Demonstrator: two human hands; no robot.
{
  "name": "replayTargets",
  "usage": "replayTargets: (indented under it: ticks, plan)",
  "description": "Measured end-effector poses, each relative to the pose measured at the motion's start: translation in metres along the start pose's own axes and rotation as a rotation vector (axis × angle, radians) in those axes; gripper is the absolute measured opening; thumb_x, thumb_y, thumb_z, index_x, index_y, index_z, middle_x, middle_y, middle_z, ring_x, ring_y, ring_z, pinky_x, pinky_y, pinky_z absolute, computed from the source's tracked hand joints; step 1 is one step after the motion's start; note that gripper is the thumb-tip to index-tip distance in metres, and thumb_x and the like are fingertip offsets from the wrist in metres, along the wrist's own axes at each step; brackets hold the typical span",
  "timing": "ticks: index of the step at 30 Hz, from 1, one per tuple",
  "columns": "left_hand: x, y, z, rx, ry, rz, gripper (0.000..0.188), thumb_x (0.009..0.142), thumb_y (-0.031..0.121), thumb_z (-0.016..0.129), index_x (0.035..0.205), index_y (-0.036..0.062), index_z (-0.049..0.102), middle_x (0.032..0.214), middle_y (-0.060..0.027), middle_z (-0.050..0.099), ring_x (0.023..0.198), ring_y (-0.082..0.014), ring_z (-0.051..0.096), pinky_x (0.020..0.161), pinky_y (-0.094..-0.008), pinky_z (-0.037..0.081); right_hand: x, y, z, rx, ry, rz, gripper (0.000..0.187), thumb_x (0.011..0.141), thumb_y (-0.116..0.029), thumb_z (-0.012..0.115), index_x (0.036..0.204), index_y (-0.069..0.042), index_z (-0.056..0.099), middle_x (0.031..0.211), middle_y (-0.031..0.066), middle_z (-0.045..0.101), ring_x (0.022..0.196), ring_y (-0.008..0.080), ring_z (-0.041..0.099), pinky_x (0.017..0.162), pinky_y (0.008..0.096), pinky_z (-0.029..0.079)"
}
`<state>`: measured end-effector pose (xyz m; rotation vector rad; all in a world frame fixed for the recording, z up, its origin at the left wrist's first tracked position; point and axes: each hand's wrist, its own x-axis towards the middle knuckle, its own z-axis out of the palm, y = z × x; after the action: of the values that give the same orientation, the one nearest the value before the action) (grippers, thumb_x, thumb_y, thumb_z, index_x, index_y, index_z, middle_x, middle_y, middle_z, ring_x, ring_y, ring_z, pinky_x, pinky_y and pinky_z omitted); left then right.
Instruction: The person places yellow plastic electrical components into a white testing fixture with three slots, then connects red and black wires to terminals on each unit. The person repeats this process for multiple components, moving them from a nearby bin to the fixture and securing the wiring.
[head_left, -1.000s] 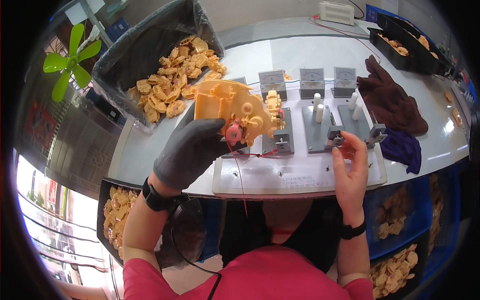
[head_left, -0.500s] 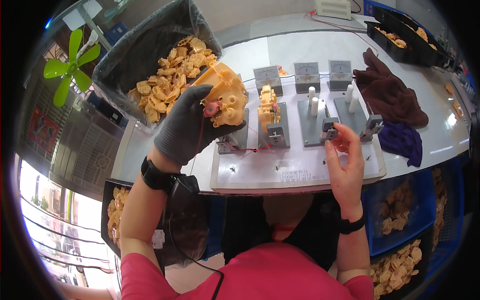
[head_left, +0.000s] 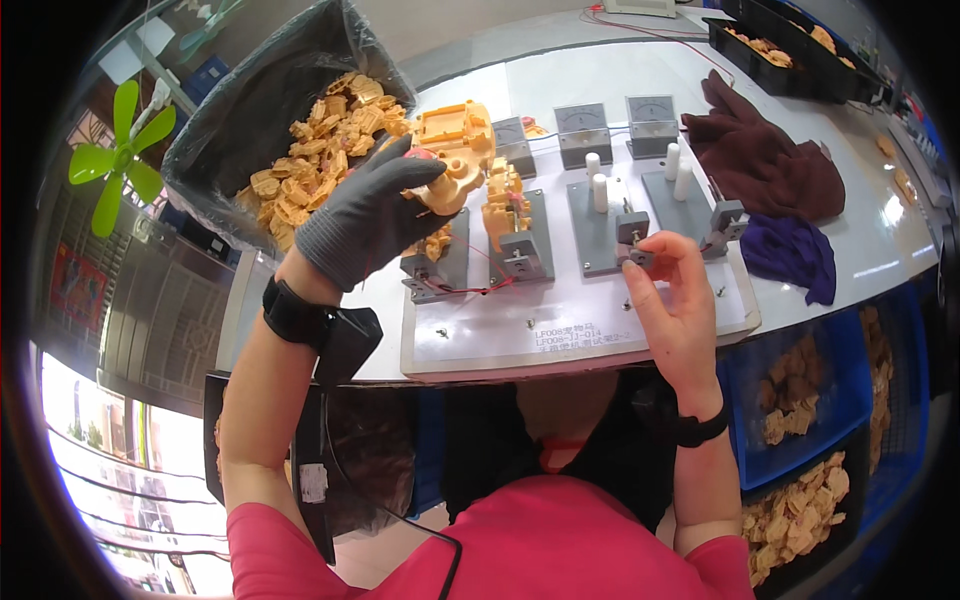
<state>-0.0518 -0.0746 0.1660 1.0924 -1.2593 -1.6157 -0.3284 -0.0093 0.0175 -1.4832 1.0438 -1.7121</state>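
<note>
In its grey glove, my left hand grips an orange-yellow plastic gear housing with a reddish round part on it, raised above the left side of the fixture board. The fingers of my right hand are closed on the small grey clamp block at the front of a grey plate with two white pegs. Another orange-yellow housing sits upright on the plate left of that. Partly hidden behind my left hand, one more housing sits at the leftmost plate.
A lined bin heaped with orange-yellow parts stands at far left. Dial meters line the board's back. Brown cloth and purple cloth lie right. Black trays stand far right; blue crates sit below the table edge.
My left hand has tilted the housing, so its open boxy side now faces up more. My right hand stays at the same clamp. The whole view has shifted slightly.
</note>
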Motion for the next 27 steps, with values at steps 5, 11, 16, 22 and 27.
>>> replayTargets:
  ticks: [5,11,16,22,27]
  plan:
    - [0.024,0.007,0.013,0.262,0.047,0.060,0.068,0.093,0.016,0.070,0.150,0.0022,0.035,0.136,-0.0130,0.055,0.120,-0.0214,0.061,0.099,-0.0327,0.054,-0.001,0.003,0.000,-0.027,-0.005,-0.080,0.024,0.086,-0.007,0.074,0.105,-0.004,0.059,0.092,0.0024,0.059,0.078,0.0130,0.051,0.075,0.0265,0.045]
    - [0.063,0.013,0.057,0.505,-0.092,0.015,0.079,0.090,0.022,0.076,0.153,0.0022,0.031,0.130,-0.0175,0.059,0.112,-0.0206,0.065,0.095,-0.0289,0.055,0.000,-0.002,-0.002,-0.070,0.007,-0.092,0.024,0.086,-0.007,0.074,0.105,-0.005,0.060,0.093,0.0031,0.060,0.077,0.0130,0.052,0.073,0.0272,0.045]
    - [0.081,-0.002,0.077,0.658,-0.140,0.051,0.082,0.090,0.034,0.075,0.151,-0.0013,0.033,0.128,-0.0197,0.060,0.110,-0.0207,0.066,0.093,-0.0300,0.056,-0.001,0.002,0.000,-0.049,-0.008,-0.104,0.025,0.085,-0.007,0.074,0.105,-0.004,0.059,0.093,0.0034,0.060,0.076,0.0134,0.051,0.072,0.0274,0.046]
    - [0.077,0.003,0.083,0.970,-0.198,0.030,0.089,0.090,0.047,0.072,0.150,-0.0054,0.034,0.121,-0.0198,0.064,0.105,-0.0204,0.067,0.089,-0.0301,0.056,-0.001,0.001,-0.001,-0.071,-0.001,-0.127,0.025,0.086,-0.007,0.074,0.105,-0.004,0.059,0.093,0.0038,0.060,0.076,0.0137,0.052,0.071,0.0279,0.046]
    - [0.082,-0.002,0.097,1.388,-0.220,0.179,0.085,0.093,0.056,0.062,0.152,0.0000,0.036,0.113,-0.0162,0.068,0.095,-0.0162,0.066,0.076,-0.0299,0.054,-0.001,0.000,-0.001,-0.087,0.016,-0.113,0.025,0.086,-0.008,0.075,0.105,-0.004,0.059,0.093,0.0040,0.061,0.076,0.0136,0.052,0.072,0.0281,0.046]
